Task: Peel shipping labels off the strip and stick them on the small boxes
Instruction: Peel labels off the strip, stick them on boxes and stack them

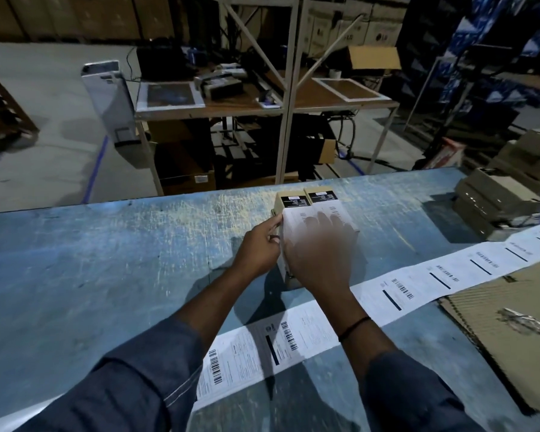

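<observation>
Label [296, 218] under fingers [323, 221] of right hand [318, 257]: thin white matt paper, black print. Small boxes [321, 196] beyond fingertips: tan matt cardboard, black printed panels. Label strip [418, 285] behind fingers, toward wrists: smooth white paper. Table [106, 260] left of left hand [259, 247] fingers: blue paint, scratched, worn rough. Sheet [496, 307] right of fingers: corrugated cardboard, glossy tape [527, 322]. Sleeves [138, 385]: blue woven cloth.

wide open run of blue desk [106, 260] left of the left hand [259, 251], room to come in there. straight ahead the two small boxes [321, 196] stand touching side by side, left hand gripping the left one's side, right hand [318, 254] flat on top. the label strip [418, 285] lies flat under both forearms, no barrier. right side is tighter: cardboard sheet [512, 322] against the strip's near edge, stack of boxes [493, 207] far right, bare desk between stack and small boxes.
</observation>
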`<move>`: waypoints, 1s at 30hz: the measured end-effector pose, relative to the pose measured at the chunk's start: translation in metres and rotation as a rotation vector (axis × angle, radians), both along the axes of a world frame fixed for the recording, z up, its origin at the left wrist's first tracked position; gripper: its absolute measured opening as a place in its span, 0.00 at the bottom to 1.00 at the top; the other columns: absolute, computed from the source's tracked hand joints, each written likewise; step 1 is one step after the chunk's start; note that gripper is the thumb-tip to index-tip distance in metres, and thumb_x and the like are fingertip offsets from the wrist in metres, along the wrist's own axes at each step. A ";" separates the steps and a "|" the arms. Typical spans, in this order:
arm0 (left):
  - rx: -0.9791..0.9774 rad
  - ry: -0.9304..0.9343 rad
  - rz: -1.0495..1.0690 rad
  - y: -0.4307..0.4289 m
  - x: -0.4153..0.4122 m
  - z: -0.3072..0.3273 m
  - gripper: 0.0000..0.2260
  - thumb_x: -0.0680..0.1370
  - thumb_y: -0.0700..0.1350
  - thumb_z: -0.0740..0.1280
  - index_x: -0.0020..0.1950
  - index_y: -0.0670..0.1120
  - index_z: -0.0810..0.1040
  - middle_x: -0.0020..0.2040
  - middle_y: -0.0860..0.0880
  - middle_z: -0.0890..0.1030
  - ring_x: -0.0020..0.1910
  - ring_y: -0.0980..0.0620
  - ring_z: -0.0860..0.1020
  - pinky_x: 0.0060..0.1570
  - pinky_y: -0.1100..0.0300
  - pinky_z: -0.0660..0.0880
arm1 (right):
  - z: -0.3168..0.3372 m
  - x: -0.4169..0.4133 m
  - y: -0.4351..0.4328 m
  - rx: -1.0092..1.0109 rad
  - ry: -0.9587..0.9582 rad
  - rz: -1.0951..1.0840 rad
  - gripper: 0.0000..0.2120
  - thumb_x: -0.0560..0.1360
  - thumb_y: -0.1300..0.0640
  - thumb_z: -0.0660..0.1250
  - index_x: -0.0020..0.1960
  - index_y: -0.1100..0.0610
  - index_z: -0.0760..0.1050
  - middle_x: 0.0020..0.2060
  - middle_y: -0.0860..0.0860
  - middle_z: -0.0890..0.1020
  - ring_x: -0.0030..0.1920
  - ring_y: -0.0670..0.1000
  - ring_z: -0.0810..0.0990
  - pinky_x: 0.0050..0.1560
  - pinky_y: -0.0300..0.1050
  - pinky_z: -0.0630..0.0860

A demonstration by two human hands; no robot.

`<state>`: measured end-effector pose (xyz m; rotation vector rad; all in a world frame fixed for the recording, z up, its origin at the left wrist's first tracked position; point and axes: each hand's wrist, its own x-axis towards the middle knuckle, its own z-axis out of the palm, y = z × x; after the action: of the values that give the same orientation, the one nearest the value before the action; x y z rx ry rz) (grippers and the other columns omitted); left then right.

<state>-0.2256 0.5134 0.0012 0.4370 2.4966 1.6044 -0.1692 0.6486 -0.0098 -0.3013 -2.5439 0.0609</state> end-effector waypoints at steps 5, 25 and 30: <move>-0.047 0.064 0.027 -0.017 0.011 0.000 0.24 0.82 0.34 0.63 0.76 0.51 0.74 0.74 0.51 0.76 0.69 0.54 0.74 0.54 0.74 0.70 | -0.001 0.008 -0.013 -0.004 0.074 0.087 0.29 0.78 0.37 0.62 0.68 0.57 0.75 0.73 0.60 0.73 0.76 0.64 0.65 0.77 0.67 0.54; -0.212 0.048 0.710 -0.377 0.163 -0.026 0.13 0.82 0.44 0.68 0.65 0.56 0.82 0.60 0.58 0.84 0.54 0.57 0.82 0.58 0.58 0.79 | -0.041 0.033 -0.332 -0.268 -0.084 0.826 0.14 0.76 0.45 0.64 0.52 0.52 0.82 0.52 0.50 0.83 0.63 0.58 0.77 0.65 0.55 0.67; -0.234 0.012 0.850 -0.458 0.203 -0.030 0.11 0.82 0.49 0.69 0.64 0.55 0.82 0.59 0.58 0.84 0.56 0.57 0.83 0.54 0.59 0.79 | -0.050 0.045 -0.433 -0.365 -0.160 0.970 0.11 0.74 0.47 0.66 0.51 0.51 0.81 0.49 0.48 0.82 0.59 0.55 0.78 0.61 0.52 0.68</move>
<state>-0.0222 0.0552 -0.0288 -0.7454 3.0201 1.4442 -0.1245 0.2155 -0.0602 0.8403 -2.5759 0.8915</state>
